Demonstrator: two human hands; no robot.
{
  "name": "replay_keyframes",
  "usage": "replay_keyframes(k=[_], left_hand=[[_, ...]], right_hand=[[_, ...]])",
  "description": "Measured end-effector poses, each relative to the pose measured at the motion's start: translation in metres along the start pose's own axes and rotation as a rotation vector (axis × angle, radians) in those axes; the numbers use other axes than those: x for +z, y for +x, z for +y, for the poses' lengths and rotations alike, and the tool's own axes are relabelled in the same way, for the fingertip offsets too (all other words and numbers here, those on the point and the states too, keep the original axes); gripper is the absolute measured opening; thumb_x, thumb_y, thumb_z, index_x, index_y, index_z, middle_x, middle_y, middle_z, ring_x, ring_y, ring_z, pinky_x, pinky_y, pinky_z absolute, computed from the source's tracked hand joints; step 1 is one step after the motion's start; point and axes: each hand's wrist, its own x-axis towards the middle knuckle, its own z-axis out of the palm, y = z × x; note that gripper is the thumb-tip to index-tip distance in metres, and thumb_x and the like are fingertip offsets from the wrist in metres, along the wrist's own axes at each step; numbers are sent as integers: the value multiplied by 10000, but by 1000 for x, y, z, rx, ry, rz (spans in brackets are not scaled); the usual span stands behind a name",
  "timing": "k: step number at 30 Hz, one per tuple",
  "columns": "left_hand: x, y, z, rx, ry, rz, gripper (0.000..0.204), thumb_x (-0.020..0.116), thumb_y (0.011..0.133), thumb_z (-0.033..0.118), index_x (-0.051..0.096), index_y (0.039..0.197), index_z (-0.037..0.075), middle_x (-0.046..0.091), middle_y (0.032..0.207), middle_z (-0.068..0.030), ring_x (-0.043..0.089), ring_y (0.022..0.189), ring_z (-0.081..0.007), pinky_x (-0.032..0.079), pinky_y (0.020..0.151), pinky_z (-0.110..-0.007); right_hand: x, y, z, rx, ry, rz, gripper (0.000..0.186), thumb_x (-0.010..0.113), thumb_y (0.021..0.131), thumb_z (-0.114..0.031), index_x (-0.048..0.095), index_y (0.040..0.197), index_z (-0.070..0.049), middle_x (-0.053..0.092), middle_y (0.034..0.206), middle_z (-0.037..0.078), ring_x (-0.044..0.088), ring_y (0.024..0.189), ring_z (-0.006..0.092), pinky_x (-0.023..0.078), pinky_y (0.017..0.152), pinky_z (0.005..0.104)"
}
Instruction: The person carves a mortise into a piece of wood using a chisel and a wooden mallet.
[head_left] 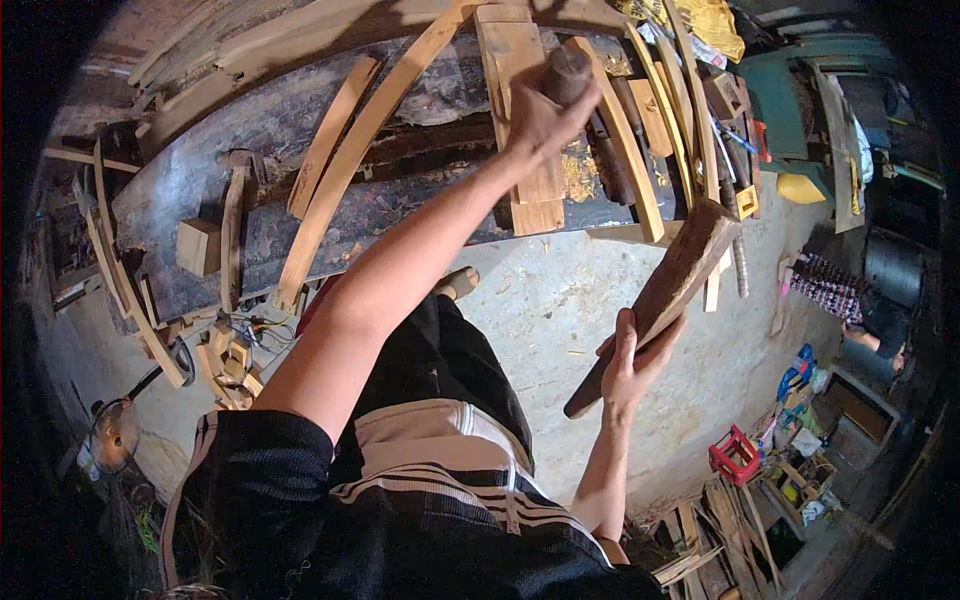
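Observation:
My left hand (548, 122) reaches over the dark workbench (420, 200), its fingers wrapped round a round, dark wooden piece (568, 76) whose end faces up; the rest of that piece is hidden by the hand. Beneath the hand lies a stack of pale boards (540, 215). Out to the right, above the floor, my right hand (640, 365) grips a long, thick, dark wooden billet (682, 270) near its lower part. The billet is tilted, its broad end up toward the bench and its narrower end pointing down left.
Curved wooden strips (375, 150) lie across the bench, beside a hammer (235, 235) and a wooden block (198, 246). At the left stands a fan (115, 435); offcuts (232, 365) lie nearby. A red crate (735, 455) and scrap wood (735, 530) are lower right. Another person (840, 290) is far right.

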Motion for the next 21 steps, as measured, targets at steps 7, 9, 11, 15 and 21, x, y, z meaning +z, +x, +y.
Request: replay_keyframes(k=[7,9,11,15,21], left_hand=[[-1,-10,7,254,36,-28,215,749,805,283,705,877,86,714,744,-55,677,639,-113,556,551,-311],[16,-25,-3,316,33,-38,212,789,742,268,711,863,112,715,733,-33,675,615,-128,549,559,-298],[23,-37,-4,380,42,-200,219,805,701,242,704,852,120,706,717,-44,678,610,-154,535,562,-318],[36,-61,-3,407,89,-295,235,774,623,165,635,801,100,650,675,-94,678,635,-293,507,570,-387],[48,-77,-12,506,150,-410,248,766,615,192,605,792,125,630,653,-60,669,637,-282,518,584,-406]], right_hand=[[3,1,-3,-7,-27,-16,687,624,918,-125,240,1481,-33,576,898,106,546,570,145,469,488,303],[5,2,-4,-25,-14,-36,677,611,921,-125,238,1480,-38,571,883,100,548,567,150,468,489,304],[4,2,-2,-33,3,-9,679,611,921,-126,236,1480,-41,572,875,100,547,564,150,468,490,303],[0,6,-2,-55,6,4,681,602,921,-113,221,1481,-34,574,858,100,546,568,149,468,494,304],[1,5,-18,-180,26,86,598,600,950,-131,266,1436,-30,550,826,92,512,519,152,470,461,296]])
